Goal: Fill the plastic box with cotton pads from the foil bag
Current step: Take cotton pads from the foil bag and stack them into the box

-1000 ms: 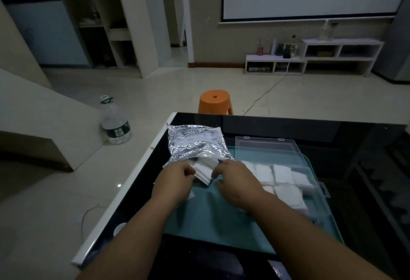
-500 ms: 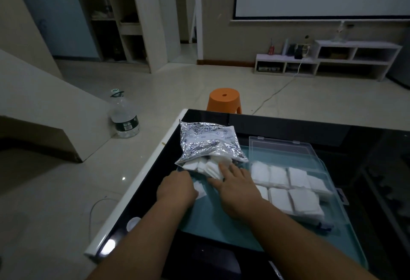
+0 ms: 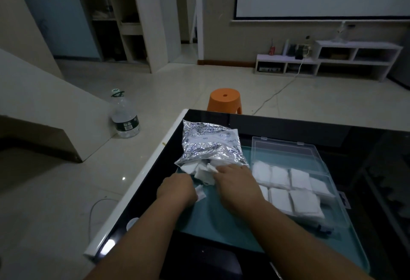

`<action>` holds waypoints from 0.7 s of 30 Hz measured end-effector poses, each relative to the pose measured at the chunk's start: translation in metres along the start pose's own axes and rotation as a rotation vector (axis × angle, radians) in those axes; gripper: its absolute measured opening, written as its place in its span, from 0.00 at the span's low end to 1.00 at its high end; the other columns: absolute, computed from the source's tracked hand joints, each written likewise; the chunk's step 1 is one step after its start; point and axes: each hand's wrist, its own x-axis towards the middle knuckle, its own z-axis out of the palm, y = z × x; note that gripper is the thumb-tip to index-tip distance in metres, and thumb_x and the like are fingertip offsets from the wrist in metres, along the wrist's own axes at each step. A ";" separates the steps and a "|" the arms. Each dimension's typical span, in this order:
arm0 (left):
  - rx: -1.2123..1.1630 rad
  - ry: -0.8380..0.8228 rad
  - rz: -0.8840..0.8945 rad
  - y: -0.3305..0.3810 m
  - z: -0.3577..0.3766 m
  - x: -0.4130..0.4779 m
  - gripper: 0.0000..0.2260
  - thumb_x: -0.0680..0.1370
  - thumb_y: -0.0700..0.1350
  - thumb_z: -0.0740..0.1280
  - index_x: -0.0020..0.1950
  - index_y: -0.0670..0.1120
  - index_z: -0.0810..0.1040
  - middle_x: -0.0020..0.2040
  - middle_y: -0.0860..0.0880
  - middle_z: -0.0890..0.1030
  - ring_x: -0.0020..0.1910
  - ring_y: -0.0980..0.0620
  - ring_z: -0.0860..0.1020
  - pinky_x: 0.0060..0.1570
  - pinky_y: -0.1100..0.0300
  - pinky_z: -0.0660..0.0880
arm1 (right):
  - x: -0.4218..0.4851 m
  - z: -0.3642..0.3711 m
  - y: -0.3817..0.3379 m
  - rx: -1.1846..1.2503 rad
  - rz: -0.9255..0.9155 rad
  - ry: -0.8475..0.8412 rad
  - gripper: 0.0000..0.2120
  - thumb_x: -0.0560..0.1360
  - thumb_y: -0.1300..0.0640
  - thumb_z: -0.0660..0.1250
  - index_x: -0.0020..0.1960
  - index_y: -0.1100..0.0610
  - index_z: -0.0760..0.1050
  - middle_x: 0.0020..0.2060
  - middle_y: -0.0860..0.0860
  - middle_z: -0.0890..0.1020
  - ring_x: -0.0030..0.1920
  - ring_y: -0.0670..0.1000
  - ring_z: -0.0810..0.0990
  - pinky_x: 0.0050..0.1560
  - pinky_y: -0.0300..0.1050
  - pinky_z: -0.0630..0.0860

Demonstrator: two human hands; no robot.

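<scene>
- Where the bag point(image 3: 210, 144) lies on the teal mat point(image 3: 213, 224), its crumpled foil mouth faces the person, and loose pads point(image 3: 200, 172) spill from it in a white heap.
- Right hand point(image 3: 235, 183): back uppermost, with fingers point(image 3: 218, 170) stretched forward and resting on the heap at the bag's mouth. It grips nothing that can be seen.
- Left hand point(image 3: 177, 187): back uppermost, just left of the heap, with the fingers curled under and hidden. A single pad point(image 3: 200, 193) juts out from beneath its right edge. Whether the hand pinches this pad cannot be told.
- Box point(image 3: 339, 209): clear plastic, on the mat just to the right of the right hand. Its lid point(image 3: 284, 151) is folded back flat on the far side.
- Boxed pads point(image 3: 299, 191): white squares in two rows, covering most of the box floor. The far row lies side by side, while the near-right pads overlap one another.
- Table point(image 3: 288, 128): glossy black top with a white left edge. The mat covers its near part and carries the bag, the box and both hands.
- Floor beyond: an orange stool point(image 3: 225, 100) stands just past the table's far edge. A large water bottle point(image 3: 125, 117) stands upright well to the left, beside a pale low wall.
</scene>
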 end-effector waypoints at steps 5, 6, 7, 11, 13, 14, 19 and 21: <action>-0.104 -0.003 0.063 0.007 -0.005 0.000 0.16 0.73 0.52 0.68 0.58 0.47 0.77 0.58 0.44 0.80 0.55 0.43 0.79 0.50 0.55 0.75 | -0.002 -0.005 0.001 0.068 0.053 0.094 0.11 0.71 0.58 0.64 0.49 0.55 0.83 0.42 0.52 0.84 0.42 0.57 0.81 0.41 0.44 0.73; -0.123 0.001 0.075 0.009 -0.008 -0.002 0.15 0.73 0.50 0.67 0.58 0.47 0.75 0.58 0.44 0.80 0.55 0.43 0.78 0.50 0.55 0.74 | -0.004 -0.007 0.001 0.101 0.084 0.113 0.09 0.70 0.59 0.65 0.46 0.56 0.82 0.41 0.53 0.84 0.42 0.58 0.81 0.40 0.44 0.72; -0.140 -0.004 0.090 0.010 -0.011 -0.003 0.13 0.73 0.47 0.66 0.57 0.46 0.74 0.58 0.44 0.79 0.56 0.42 0.78 0.51 0.54 0.74 | -0.006 -0.010 0.002 0.136 0.118 0.128 0.07 0.69 0.60 0.66 0.45 0.56 0.82 0.41 0.53 0.83 0.42 0.58 0.81 0.39 0.44 0.71; -0.215 0.025 0.143 0.014 -0.027 -0.012 0.04 0.74 0.43 0.65 0.45 0.47 0.69 0.51 0.45 0.78 0.49 0.44 0.76 0.44 0.56 0.70 | -0.011 -0.021 0.006 0.279 0.296 0.160 0.06 0.74 0.61 0.64 0.46 0.53 0.78 0.43 0.52 0.81 0.44 0.56 0.78 0.38 0.43 0.66; -0.275 0.060 0.153 0.017 -0.031 -0.015 0.09 0.71 0.40 0.67 0.38 0.48 0.67 0.43 0.47 0.75 0.44 0.46 0.74 0.38 0.58 0.67 | -0.015 -0.027 0.011 0.407 0.409 0.182 0.04 0.74 0.60 0.64 0.42 0.53 0.73 0.39 0.50 0.78 0.40 0.54 0.74 0.36 0.44 0.65; -0.314 0.070 0.150 0.019 -0.032 -0.014 0.10 0.71 0.40 0.68 0.36 0.49 0.67 0.41 0.49 0.75 0.43 0.46 0.74 0.37 0.59 0.66 | -0.017 -0.029 0.014 0.473 0.459 0.186 0.06 0.73 0.60 0.65 0.40 0.52 0.70 0.37 0.49 0.76 0.39 0.53 0.73 0.33 0.44 0.64; -0.569 0.141 0.153 0.044 -0.032 -0.007 0.07 0.72 0.38 0.65 0.40 0.49 0.77 0.44 0.48 0.81 0.47 0.47 0.79 0.48 0.56 0.76 | -0.034 -0.038 0.037 0.720 0.622 0.184 0.11 0.71 0.62 0.67 0.36 0.53 0.66 0.34 0.49 0.75 0.35 0.47 0.71 0.30 0.41 0.64; -0.680 0.152 0.163 0.056 -0.029 -0.005 0.09 0.72 0.36 0.64 0.42 0.50 0.76 0.43 0.47 0.81 0.44 0.46 0.78 0.44 0.55 0.75 | -0.040 -0.043 0.046 0.783 0.649 0.190 0.11 0.71 0.62 0.68 0.36 0.54 0.67 0.34 0.49 0.75 0.35 0.47 0.72 0.31 0.42 0.66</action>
